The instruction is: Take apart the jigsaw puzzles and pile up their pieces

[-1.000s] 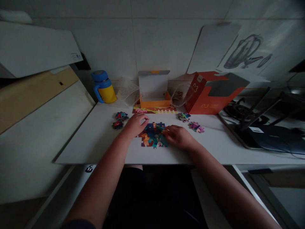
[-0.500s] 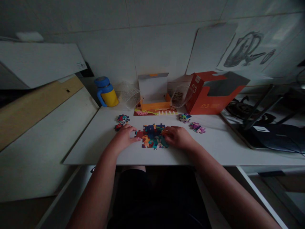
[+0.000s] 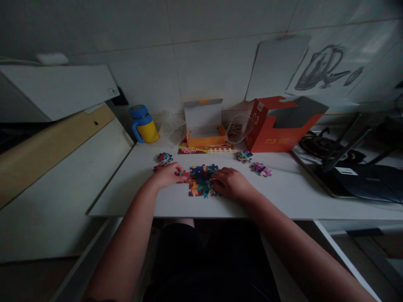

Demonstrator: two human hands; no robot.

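Observation:
A partly joined jigsaw puzzle (image 3: 201,176), dark blue and teal with an orange animal and a white rabbit, lies flat near the table's front. At its left side, my left hand (image 3: 170,174) is closed in a pinch on a red jigsaw piece (image 3: 184,177), close against the puzzle's edge. My right hand (image 3: 233,183) bends its fingers over the puzzle's right edge, gripping it there and covering part of the picture. Small piles of loose pieces lie beyond: one stack (image 3: 164,158) behind my left hand, another stack (image 3: 244,156) and purple pieces (image 3: 261,169) at right.
Along the wall stand a blue and yellow bottle (image 3: 144,124), an open orange box (image 3: 206,139) with plastic bags beside it, and a large red-orange box (image 3: 277,140). A patterned strip (image 3: 217,149) lies before the open box. A black device with antennas (image 3: 352,178) is at right.
My left hand has moved right and closed from spread fingers onto the red piece. My right hand stays at the puzzle's right edge, its fingers slightly shifted. The view has tilted a little.

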